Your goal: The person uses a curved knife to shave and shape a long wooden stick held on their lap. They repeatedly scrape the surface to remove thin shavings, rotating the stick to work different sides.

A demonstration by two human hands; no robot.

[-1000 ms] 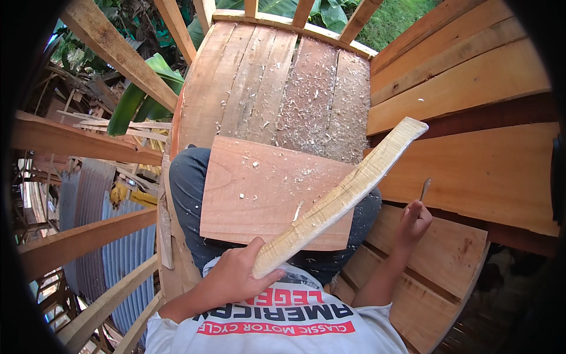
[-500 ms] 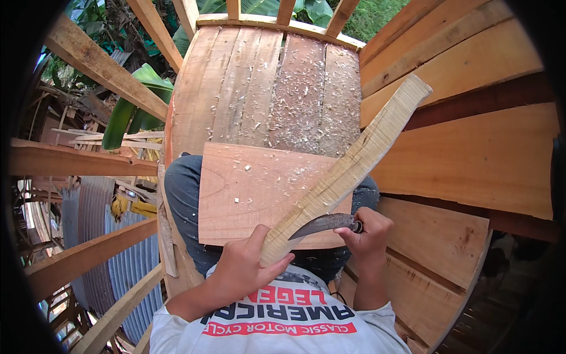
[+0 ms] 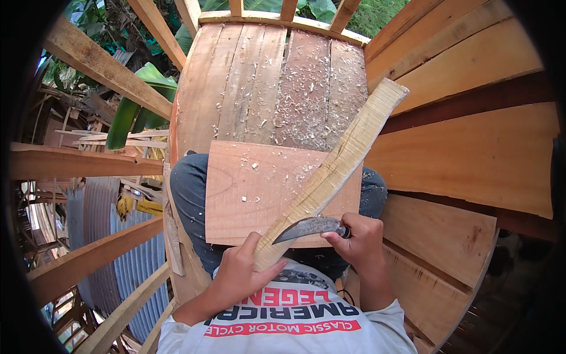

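Observation:
My left hand (image 3: 244,268) is wrapped round the near end of a long, slightly curved piece of pale wood (image 3: 339,167), which slants up and away to the right. In my right hand (image 3: 358,235) is the handle of a knife with a dark, curved blade (image 3: 309,228). The blade crosses the wood just beyond my left hand, its tip toward the left and its flat side facing up. Beneath both lies a flat reddish board (image 3: 253,189) across my lap, sprinkled with small chips. The knife's handle is mostly hidden by my fingers.
Wood shavings (image 3: 300,88) litter the plank floor (image 3: 236,76) ahead. Wooden rails (image 3: 88,168) stand along the left, with corrugated metal sheets (image 3: 138,265) beyond and below them. A plank wall (image 3: 466,159) rises on the right. A large green leaf (image 3: 121,121) hangs past the left rails.
The knife blade has slid along the wood toward my left hand, with my right hand moving slightly left. The wood's far end has swung a little left.

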